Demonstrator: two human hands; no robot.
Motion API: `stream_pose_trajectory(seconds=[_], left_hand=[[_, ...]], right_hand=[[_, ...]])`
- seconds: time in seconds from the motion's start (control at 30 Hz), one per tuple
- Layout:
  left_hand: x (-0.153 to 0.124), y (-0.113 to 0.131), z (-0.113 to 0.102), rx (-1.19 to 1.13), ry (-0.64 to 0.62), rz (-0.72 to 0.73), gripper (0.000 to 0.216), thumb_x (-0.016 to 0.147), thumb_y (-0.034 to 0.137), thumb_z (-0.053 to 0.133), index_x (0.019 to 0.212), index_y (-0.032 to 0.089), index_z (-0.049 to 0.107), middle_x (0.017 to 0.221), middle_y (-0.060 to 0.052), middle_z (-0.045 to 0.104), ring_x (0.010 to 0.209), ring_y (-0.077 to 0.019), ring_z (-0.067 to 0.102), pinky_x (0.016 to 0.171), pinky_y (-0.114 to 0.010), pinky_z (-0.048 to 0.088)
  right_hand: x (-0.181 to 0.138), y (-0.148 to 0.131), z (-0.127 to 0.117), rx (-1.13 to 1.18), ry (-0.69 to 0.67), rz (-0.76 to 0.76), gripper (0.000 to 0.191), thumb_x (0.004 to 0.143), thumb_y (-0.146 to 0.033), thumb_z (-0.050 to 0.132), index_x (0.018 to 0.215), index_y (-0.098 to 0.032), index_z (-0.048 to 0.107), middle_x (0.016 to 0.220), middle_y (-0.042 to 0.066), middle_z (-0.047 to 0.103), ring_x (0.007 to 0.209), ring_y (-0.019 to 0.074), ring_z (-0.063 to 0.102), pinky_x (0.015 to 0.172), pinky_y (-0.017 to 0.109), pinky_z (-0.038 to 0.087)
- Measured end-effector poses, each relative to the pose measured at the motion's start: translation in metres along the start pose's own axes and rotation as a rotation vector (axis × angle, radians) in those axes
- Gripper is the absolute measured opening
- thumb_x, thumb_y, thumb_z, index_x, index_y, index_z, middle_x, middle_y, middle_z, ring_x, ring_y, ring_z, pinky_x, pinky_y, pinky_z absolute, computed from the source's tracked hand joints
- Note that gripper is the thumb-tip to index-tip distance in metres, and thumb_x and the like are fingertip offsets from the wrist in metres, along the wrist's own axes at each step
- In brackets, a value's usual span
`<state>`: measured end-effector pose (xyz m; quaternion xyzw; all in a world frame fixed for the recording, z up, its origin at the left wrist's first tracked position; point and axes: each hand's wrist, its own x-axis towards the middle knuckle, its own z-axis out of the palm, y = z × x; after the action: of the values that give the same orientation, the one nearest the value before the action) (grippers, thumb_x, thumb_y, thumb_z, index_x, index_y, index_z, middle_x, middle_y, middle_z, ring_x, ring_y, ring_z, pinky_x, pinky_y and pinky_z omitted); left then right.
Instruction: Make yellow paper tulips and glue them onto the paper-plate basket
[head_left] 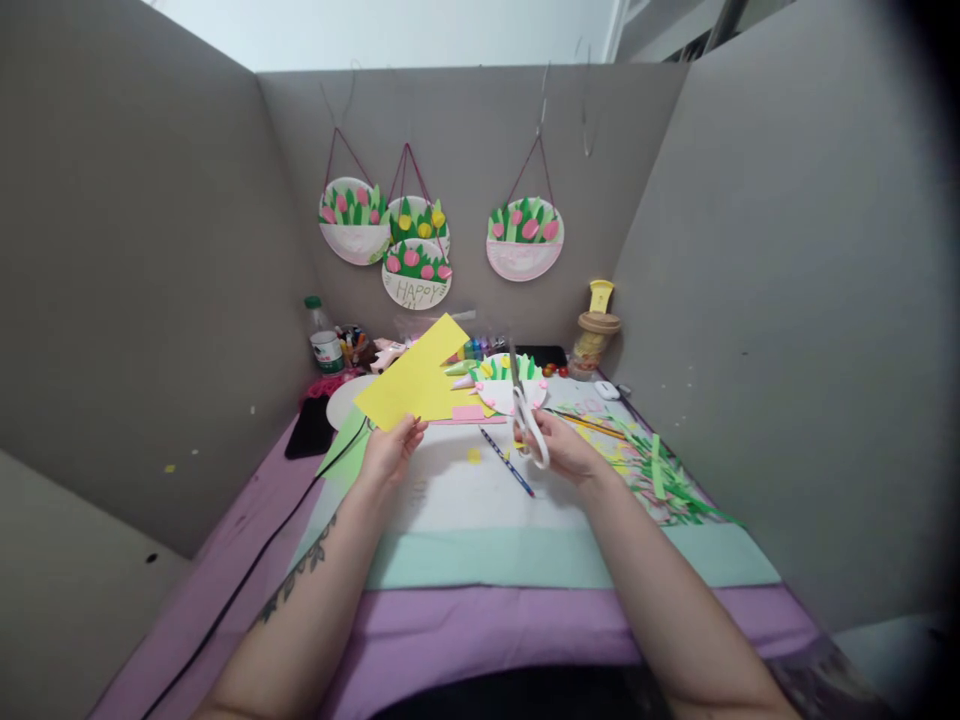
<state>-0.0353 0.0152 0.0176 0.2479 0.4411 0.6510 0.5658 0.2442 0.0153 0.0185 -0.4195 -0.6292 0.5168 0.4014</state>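
Observation:
My left hand (pixel 394 450) pinches the lower edge of a sheet of yellow paper (pixel 412 378), which has an angled notch cut out of its right side. In my right hand (pixel 568 447) is a pair of scissors (pixel 527 422) with white handles, blades pointing up and away from me. The scissors are to the right of the sheet, apart from it. Behind them lies a decorated paper plate (pixel 491 393) with green leaves and pink pieces. A blue pencil (pixel 508 464) and a small yellow scrap (pixel 474 456) rest between my hands.
Green and yellow paper scraps (pixel 664 470) pile up at the right. On the left are a black phone (pixel 309 430), a black cable (pixel 285 528) and a bottle (pixel 324 345). A lidded cup (pixel 590 345) stands at back right. Flower plates (pixel 525 262) hang on the grey partition.

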Motion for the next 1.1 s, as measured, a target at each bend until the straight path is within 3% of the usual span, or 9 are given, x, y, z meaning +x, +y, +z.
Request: stream_pose_trajectory(seconds=[0.13, 0.2, 0.27, 0.37, 0.47, 0.57, 0.7, 0.9, 1.1], left_hand=[[0.000, 0.001, -0.002, 0.017, 0.019, 0.000, 0.009, 0.075, 0.011, 0.066, 0.084, 0.011, 0.062, 0.074, -0.005, 0.068, 0.062, -0.0094, 0.066, 0.056, -0.016, 0.052], [0.000, 0.000, -0.002, 0.035, 0.002, -0.006, 0.009, 0.075, 0.011, 0.065, 0.084, 0.010, 0.063, 0.074, -0.005, 0.068, 0.061, -0.0102, 0.065, 0.054, -0.016, 0.051], [0.001, -0.002, -0.002, 0.056, -0.020, -0.012, 0.013, 0.074, 0.010, 0.066, 0.087, 0.011, 0.063, 0.075, -0.006, 0.068, 0.061, -0.0113, 0.065, 0.053, -0.017, 0.051], [0.003, -0.007, -0.002, 0.092, -0.038, -0.023, 0.019, 0.073, 0.010, 0.067, 0.091, 0.011, 0.064, 0.078, -0.007, 0.069, 0.062, -0.0130, 0.066, 0.052, -0.019, 0.051], [0.005, -0.011, -0.002, 0.139, -0.026, -0.019, 0.023, 0.071, 0.010, 0.067, 0.094, 0.012, 0.064, 0.080, -0.008, 0.070, 0.061, -0.0135, 0.065, 0.051, -0.019, 0.049], [0.007, -0.013, -0.003, 0.190, -0.008, -0.007, 0.028, 0.070, 0.009, 0.066, 0.098, 0.012, 0.062, 0.078, -0.006, 0.069, 0.058, -0.0126, 0.064, 0.048, -0.019, 0.047], [0.010, -0.015, -0.005, 0.260, -0.011, -0.022, 0.025, 0.071, 0.007, 0.062, 0.096, 0.010, 0.060, 0.074, -0.006, 0.067, 0.054, -0.0111, 0.062, 0.045, -0.018, 0.044], [0.013, -0.015, -0.008, 0.411, -0.026, -0.026, 0.027, 0.072, 0.008, 0.059, 0.099, 0.010, 0.057, 0.071, -0.006, 0.065, 0.055, -0.0115, 0.061, 0.047, -0.018, 0.043], [0.008, -0.015, -0.009, 0.705, 0.015, 0.065, 0.034, 0.066, 0.015, 0.066, 0.100, 0.012, 0.057, 0.082, -0.011, 0.065, 0.075, -0.0219, 0.064, 0.058, -0.025, 0.047]], right_hand=[[-0.015, -0.003, -0.031, -0.638, 0.137, 0.090, 0.021, 0.067, -0.030, 0.060, 0.082, -0.017, 0.055, 0.077, 0.002, 0.059, 0.069, 0.0152, 0.053, 0.059, 0.023, 0.038], [-0.026, 0.001, -0.054, -0.902, 0.087, 0.235, 0.016, 0.068, -0.026, 0.059, 0.081, -0.017, 0.058, 0.076, 0.002, 0.062, 0.070, 0.0158, 0.054, 0.059, 0.023, 0.036], [-0.034, 0.006, -0.071, -1.058, 0.079, 0.388, 0.015, 0.067, -0.022, 0.061, 0.081, -0.017, 0.061, 0.081, 0.004, 0.065, 0.073, 0.0175, 0.057, 0.060, 0.024, 0.037], [-0.034, 0.007, -0.070, -1.121, 0.104, 0.440, 0.013, 0.068, -0.015, 0.060, 0.080, -0.015, 0.064, 0.085, 0.010, 0.067, 0.077, 0.0208, 0.060, 0.063, 0.026, 0.038], [-0.022, 0.003, -0.036, -1.123, 0.155, 0.327, 0.020, 0.079, -0.016, 0.049, 0.094, -0.014, 0.063, 0.103, 0.013, 0.065, 0.094, 0.0208, 0.059, 0.074, 0.026, 0.038], [-0.007, 0.005, 0.012, -1.068, 0.140, 0.163, 0.031, 0.087, -0.034, 0.046, 0.112, -0.017, 0.055, 0.108, 0.012, 0.065, 0.095, 0.0213, 0.059, 0.074, 0.027, 0.039], [0.008, 0.016, 0.049, -1.067, 0.061, 0.196, 0.037, 0.083, -0.031, 0.051, 0.117, -0.017, 0.051, 0.106, 0.017, 0.065, 0.094, 0.0306, 0.061, 0.072, 0.034, 0.041], [0.010, 0.026, 0.031, -0.914, 0.099, 0.144, 0.035, 0.085, -0.025, 0.040, 0.118, -0.022, 0.052, 0.092, 0.010, 0.068, 0.079, 0.0242, 0.063, 0.068, 0.033, 0.044], [0.012, 0.032, 0.007, -0.215, 0.394, -0.052, 0.030, 0.077, -0.029, 0.037, 0.096, -0.019, 0.057, 0.072, 0.001, 0.062, 0.057, 0.0136, 0.057, 0.057, 0.029, 0.049]])
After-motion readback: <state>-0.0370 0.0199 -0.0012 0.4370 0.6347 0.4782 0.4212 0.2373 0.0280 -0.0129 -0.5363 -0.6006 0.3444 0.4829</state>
